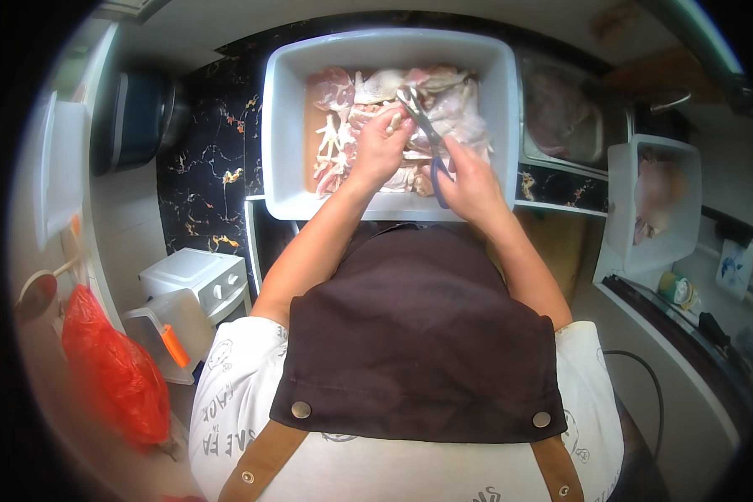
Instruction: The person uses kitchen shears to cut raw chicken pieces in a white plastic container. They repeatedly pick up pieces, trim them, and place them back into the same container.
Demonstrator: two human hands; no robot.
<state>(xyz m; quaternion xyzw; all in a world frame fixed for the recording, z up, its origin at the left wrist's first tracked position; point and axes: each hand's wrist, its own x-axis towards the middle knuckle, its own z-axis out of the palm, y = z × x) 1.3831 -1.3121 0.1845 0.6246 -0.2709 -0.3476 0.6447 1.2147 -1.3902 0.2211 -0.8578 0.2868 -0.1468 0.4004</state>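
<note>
My left hand (381, 143) grips a small pale poultry piece (393, 122), mostly covered by the fingers. In my right hand (474, 182) is a pair of kitchen scissors (425, 123) with blue handles. The blades are parted and point up and left, beside my left fingertips. Both hands are over a large white plastic tub (283, 138). Raw poultry fills much of it: a reddish cut piece (334, 88) at the far left, poultry feet (328, 139) below that, and larger skin-on pieces (455, 106) at the right.
The tub stands on a black marbled counter (207, 150). To its right are a sink (593, 135) holding blurred raw meat and a white bin (621, 207) with more meat. A small white appliance (194, 282) and a red plastic bag (116, 367) are at lower left.
</note>
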